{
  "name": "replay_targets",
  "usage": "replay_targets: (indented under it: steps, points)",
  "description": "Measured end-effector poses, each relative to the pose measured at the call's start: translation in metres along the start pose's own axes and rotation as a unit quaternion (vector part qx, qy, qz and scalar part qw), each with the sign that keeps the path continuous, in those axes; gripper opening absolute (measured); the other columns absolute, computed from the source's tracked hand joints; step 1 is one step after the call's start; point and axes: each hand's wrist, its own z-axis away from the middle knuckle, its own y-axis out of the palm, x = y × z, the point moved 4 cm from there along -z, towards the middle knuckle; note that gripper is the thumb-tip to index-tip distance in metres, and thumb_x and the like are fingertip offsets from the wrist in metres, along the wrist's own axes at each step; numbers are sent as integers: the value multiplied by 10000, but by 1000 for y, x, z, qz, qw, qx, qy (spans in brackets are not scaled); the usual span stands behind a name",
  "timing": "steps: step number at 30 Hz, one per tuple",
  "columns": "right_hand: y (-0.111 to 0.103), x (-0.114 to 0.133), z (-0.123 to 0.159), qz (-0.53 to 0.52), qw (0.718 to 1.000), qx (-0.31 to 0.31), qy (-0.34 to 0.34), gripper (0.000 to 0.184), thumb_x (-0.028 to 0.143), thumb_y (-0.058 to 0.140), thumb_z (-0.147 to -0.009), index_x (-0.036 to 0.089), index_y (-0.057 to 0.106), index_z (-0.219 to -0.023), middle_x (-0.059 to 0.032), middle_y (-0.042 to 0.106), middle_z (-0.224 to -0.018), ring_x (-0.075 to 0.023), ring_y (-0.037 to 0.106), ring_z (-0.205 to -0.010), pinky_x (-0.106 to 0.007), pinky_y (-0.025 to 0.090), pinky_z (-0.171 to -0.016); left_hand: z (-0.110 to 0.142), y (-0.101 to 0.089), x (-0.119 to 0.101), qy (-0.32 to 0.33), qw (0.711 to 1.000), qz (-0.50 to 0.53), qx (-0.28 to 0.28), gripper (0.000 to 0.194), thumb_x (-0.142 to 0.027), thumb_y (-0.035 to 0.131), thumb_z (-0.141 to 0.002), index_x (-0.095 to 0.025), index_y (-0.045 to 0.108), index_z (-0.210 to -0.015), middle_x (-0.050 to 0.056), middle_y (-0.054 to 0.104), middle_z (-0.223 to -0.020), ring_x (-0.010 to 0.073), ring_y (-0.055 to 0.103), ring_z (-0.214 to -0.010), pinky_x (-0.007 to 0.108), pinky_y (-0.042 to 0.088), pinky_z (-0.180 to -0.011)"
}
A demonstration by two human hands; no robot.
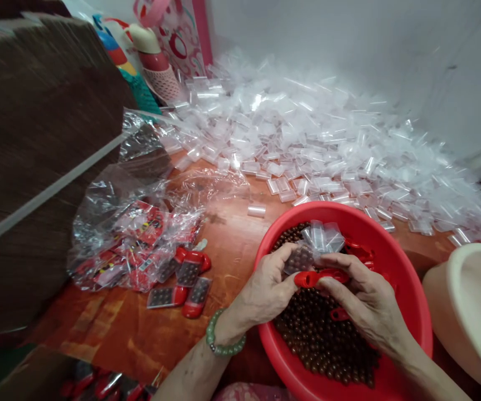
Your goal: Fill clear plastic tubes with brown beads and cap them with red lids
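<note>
Over a red plastic basin [422, 312], my left hand [265, 287] pinches a clear flat case of brown beads [297, 260]. A red plastic cap [307, 279] sits at its thumb tip. My right hand [361, 295] is closed on a red plastic piece [335, 274] right beside that cap; whether the two red parts touch is hard to tell. Below my hands, loose brown beads [328, 345] fill much of the basin. Several empty clear sleeves [324, 236] lie on the beads behind my fingers. More red pieces [357, 250] rest along the basin's right side.
Clear plastic sleeves [299, 133] are heaped against the wall. Left of the basin lie filled red-capped cases [190, 273] and a clear bag [140, 239] of red packets. Cardboard [48, 139] stands far left, bottles [156, 61] behind, a cream tub [453, 301] at right.
</note>
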Motion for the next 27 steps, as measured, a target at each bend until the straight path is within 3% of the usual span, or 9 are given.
replay_targets:
  steps: [2,5,7,11,14,17,19,23,27]
  points:
    - [0,2,2,37,999,3,-31,258,271,594,-937,238,589,-1193,-61,732,-1096,-173,729,-899,-254,609,-760,0,-1,1,-2,1000,-8,-3,314,-247,690,-856,-173,621,-1153,38,689,-1023,151,610,-909,248,463,-834]
    - [3,3,3,74,996,33,-35,222,233,500,-982,244,539,-1200,-47,725,-1001,-146,722,-783,-226,603,-685,0,-4,3,-1,999,-40,-21,259,-223,653,-864,-163,619,-1114,46,666,-1029,149,588,-898,257,460,-830]
    - [6,5,4,101,992,66,-48,236,202,444,-999,251,513,-1219,-39,713,-967,-143,716,-786,-234,603,-719,-1,-4,2,3,998,-52,-30,220,-192,632,-858,-159,614,-1076,40,651,-1002,146,579,-888,263,456,-834]
    - [9,10,7,126,983,109,-83,371,192,472,-983,256,440,-1347,-100,660,-1218,-197,674,-1102,-341,567,-958,-2,-2,2,-15,999,-1,-39,197,-196,659,-814,-160,597,-997,12,624,-891,127,564,-802,244,449,-764]
    - [6,5,9,102,990,75,-59,393,210,514,-972,271,433,-1352,-99,657,-1247,-204,668,-1137,-357,575,-959,-3,-2,0,-30,998,15,-53,216,-212,693,-790,-161,586,-970,-5,602,-831,107,532,-736,231,429,-709]
    - [0,-1,8,11,999,17,-31,353,227,595,-943,285,471,-1268,-62,711,-1152,-181,721,-1031,-297,616,-867,-4,-1,-2,-40,998,21,-50,274,-252,739,-766,-158,594,-979,-1,611,-838,108,529,-736,236,420,-707]
    - [-2,-2,8,-33,999,14,-29,318,220,643,-917,284,525,-1206,-38,738,-1085,-165,749,-932,-242,630,-787,-5,-1,-3,-50,997,39,-45,333,-288,788,-728,-157,601,-970,-2,616,-834,108,529,-727,236,415,-698]
    - [-6,5,5,44,993,41,-104,356,182,656,-901,272,605,-1242,-34,772,-1047,-159,767,-832,-233,628,-804,-7,0,-4,-62,994,82,-29,399,-311,850,-663,-160,607,-941,-3,629,-826,116,546,-740,243,423,-715]
    - [-7,13,6,126,969,43,-208,572,71,551,-918,282,479,-1444,-55,731,-1205,-179,748,-977,-261,611,-891,-8,-1,0,-67,993,96,-23,353,-290,832,-697,-154,604,-930,-3,620,-826,122,552,-764,244,424,-725]
